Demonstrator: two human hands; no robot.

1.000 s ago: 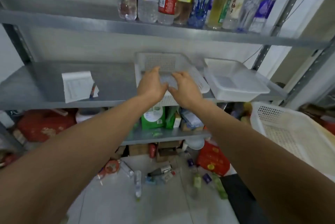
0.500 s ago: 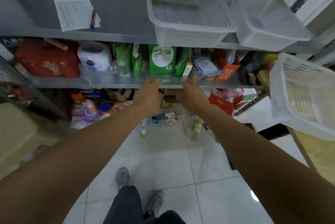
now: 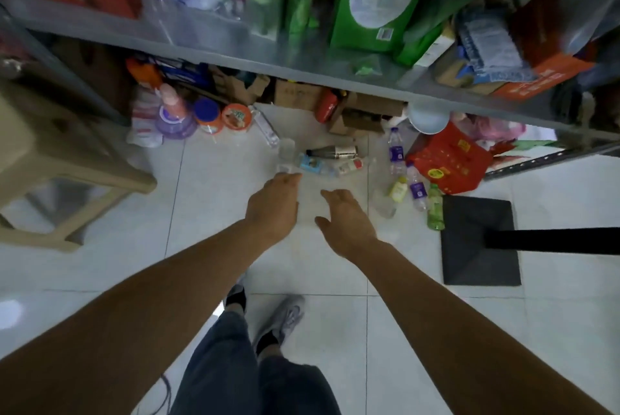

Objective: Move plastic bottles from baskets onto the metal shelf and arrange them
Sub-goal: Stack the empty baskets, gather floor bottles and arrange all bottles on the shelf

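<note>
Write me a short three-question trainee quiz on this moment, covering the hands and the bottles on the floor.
1. True or false: the left hand grips a bottle.
2. The green plastic bottle lies on: A the white tiled floor; B the grey metal shelf; C the beige plastic stool.
3. Which hand is nearer the black square base?

Key: 1 false, as both hands are empty with relaxed fingers; 2 A; 3 the right hand.
</note>
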